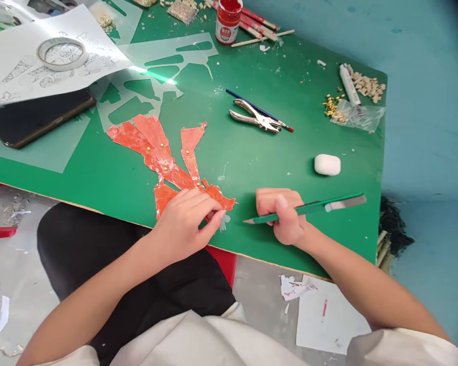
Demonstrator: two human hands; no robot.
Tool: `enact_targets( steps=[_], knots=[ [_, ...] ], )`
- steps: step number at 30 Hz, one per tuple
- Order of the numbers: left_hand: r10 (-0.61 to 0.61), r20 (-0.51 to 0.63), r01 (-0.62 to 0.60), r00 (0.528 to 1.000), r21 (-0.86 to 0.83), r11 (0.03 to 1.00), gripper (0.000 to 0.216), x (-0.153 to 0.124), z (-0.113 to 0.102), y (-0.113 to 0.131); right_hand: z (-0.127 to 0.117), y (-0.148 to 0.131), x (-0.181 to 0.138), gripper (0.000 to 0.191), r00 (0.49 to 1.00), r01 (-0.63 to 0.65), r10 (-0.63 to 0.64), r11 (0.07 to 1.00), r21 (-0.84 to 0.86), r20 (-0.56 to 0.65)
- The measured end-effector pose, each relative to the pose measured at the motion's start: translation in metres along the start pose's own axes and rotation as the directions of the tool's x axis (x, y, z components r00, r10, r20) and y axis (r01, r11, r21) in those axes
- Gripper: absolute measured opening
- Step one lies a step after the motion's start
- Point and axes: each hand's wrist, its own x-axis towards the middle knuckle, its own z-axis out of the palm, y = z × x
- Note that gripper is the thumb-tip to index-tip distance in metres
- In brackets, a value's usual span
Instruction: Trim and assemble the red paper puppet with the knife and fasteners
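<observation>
A jointed orange-red paper figure (158, 152) lies flat on the green table, its pieces joined by small gold fasteners. My left hand (191, 216) rests over its lower right part, thumb and forefinger closed at the edge of the jagged end piece (216, 195). Some of the figure is hidden beneath that hand. In my right hand (284, 211) is a green craft knife (316, 206), its pointed grey blade facing left toward the figure. The tip is apart from the paper. A small pale translucent scrap (225, 221) lies beside my left fingertips.
A silver hole punch (255, 117) lies by a blue paintbrush (286, 127). Further right are a white earbud case (327, 164), gold fasteners (333, 108) and a white tube (349, 84). An open red paint jar (228, 23) stands at the back. A phone (38, 119) lies left.
</observation>
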Motion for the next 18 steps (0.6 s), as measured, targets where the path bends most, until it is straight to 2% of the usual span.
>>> enact_targets(
  steps=[4,6,11,15,18],
  knots=[
    [0.007,0.008,-0.007,1.000,0.006,1.000,0.017,-0.0007,-0.0018,0.0000,-0.0024,0.0027,-0.0065,0.041,0.972,0.154,-0.136,0.985,-0.083,0.189],
    [0.007,0.014,-0.007,1.000,0.018,1.000,0.015,-0.0003,-0.0021,0.0000,-0.0030,0.0026,-0.0090,0.041,0.965,0.179,-0.149,0.975,-0.131,0.214],
    [0.021,0.023,-0.023,1.000,0.057,0.998,0.013,0.0014,-0.0016,0.0006,-0.0043,0.0020,-0.0107,0.053,0.984,0.027,-0.013,0.996,-0.081,0.176],
    [0.018,0.049,-0.021,0.999,0.055,0.998,0.012,0.0016,-0.0026,0.0001,-0.0057,-0.0015,-0.0059,0.036,0.986,0.030,-0.021,0.998,-0.049,0.165],
    [0.018,0.064,-0.021,0.998,0.048,0.999,0.012,0.0013,-0.0033,-0.0006,-0.0066,-0.0044,-0.0028,0.024,0.986,-0.026,0.031,0.999,-0.030,0.165]
  ],
)
